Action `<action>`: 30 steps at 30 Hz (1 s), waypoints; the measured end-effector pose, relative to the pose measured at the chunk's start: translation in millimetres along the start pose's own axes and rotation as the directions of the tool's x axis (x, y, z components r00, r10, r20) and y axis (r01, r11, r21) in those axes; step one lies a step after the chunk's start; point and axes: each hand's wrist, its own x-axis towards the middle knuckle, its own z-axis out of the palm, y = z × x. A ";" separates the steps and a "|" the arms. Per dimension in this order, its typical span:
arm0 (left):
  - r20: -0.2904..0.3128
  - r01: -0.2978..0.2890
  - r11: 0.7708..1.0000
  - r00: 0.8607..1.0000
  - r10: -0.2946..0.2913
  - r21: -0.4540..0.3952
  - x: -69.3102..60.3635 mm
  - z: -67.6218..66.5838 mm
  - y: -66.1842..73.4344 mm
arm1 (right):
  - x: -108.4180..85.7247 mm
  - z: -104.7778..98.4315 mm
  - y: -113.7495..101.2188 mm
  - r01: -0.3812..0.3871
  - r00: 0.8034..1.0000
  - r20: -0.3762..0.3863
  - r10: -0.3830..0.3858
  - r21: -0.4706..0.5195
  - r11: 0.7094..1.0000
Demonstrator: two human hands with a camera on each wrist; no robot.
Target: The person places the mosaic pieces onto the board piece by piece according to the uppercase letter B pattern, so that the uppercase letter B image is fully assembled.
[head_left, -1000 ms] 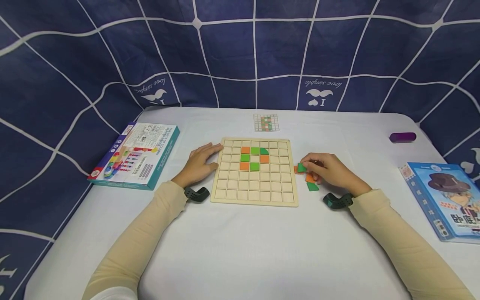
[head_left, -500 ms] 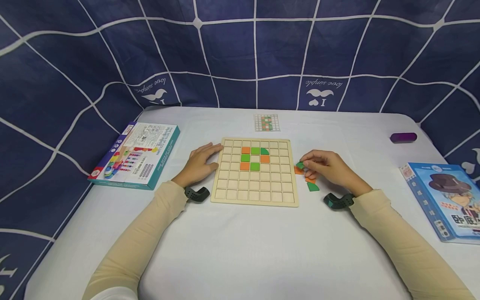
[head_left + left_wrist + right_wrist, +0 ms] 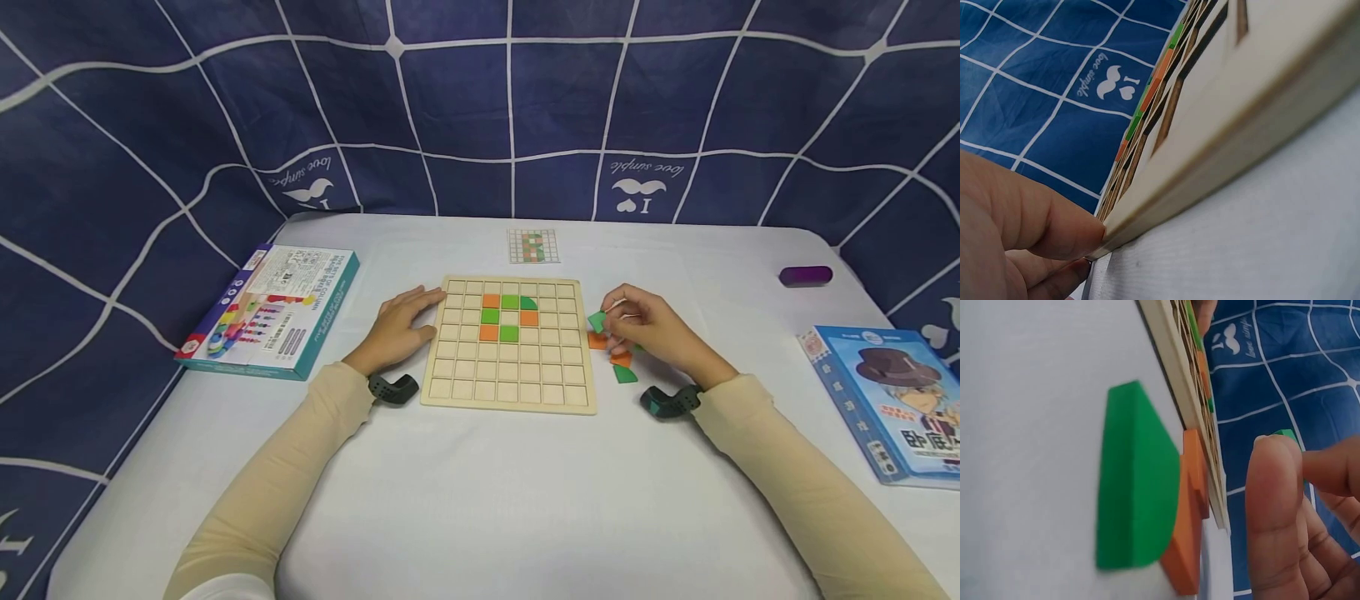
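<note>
A pale wooden grid board lies on the table, with several orange and green tiles set in its upper middle cells. My left hand rests at its left edge, fingers fairly straight; the left wrist view shows the thumb touching the rim. Just off the right edge, my right hand pinches a small green tile between thumb and fingers. Only a sliver of that tile shows in the right wrist view. Below this hand lie orange tiles and a green round-edged tile; the hand partly hides another green piece.
A small printed pattern card lies beyond the board. A teal-edged game box stands at left, a blue box at right. Further back on the right is a dark purple case. A navy grid-patterned cloth hangs behind the white table.
My right hand has lifted the green tile off the loose pile, raising it slightly and turning it between the fingers. The left hand and the board stay in place.
</note>
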 end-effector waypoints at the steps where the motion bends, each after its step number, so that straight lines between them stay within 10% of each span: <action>1: 0.001 0.000 1.000 1.000 0.000 -0.001 0.0 0.1 -0.1 | 1.0 0.5 -0.7 -0.007 1.000 0.002 0.007 -0.001 1.000; 30: 0.010 0.009 1.000 1.000 -0.009 0.008 0.9 1.5 -3.1 | 47.9 42.0 -15.2 -0.145 0.984 0.120 0.134 0.083 0.986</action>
